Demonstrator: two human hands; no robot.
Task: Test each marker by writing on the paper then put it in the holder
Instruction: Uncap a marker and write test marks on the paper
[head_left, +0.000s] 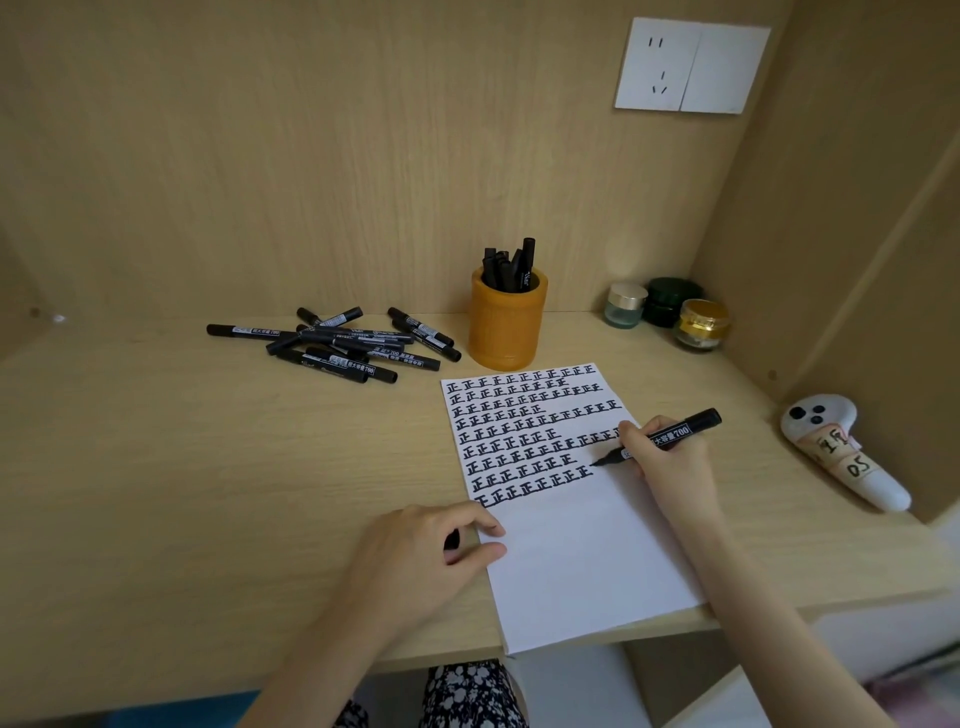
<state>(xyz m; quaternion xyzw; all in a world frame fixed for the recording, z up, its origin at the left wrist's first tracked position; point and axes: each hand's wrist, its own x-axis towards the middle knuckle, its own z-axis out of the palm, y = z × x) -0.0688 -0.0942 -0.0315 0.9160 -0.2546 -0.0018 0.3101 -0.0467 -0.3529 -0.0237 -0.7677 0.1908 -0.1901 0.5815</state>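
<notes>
A white paper (576, 561) lies on the wooden desk, its upper half filled with rows of black written characters. My right hand (662, 457) grips an uncapped black marker (675, 428) with its tip touching the paper at the end of a row. My left hand (421, 551) rests on the paper's left edge, fingers curled round a small black object, likely the marker's cap (452, 540). An orange holder (506, 322) behind the paper contains several black markers. A pile of several black markers (343, 345) lies to the holder's left.
Three small jars (670, 312) stand at the back right corner. A white controller with taped labels (841, 452) lies at the right by the side wall. A wall socket (691, 65) sits high on the back panel. The desk's front edge (311, 670) runs under my forearms.
</notes>
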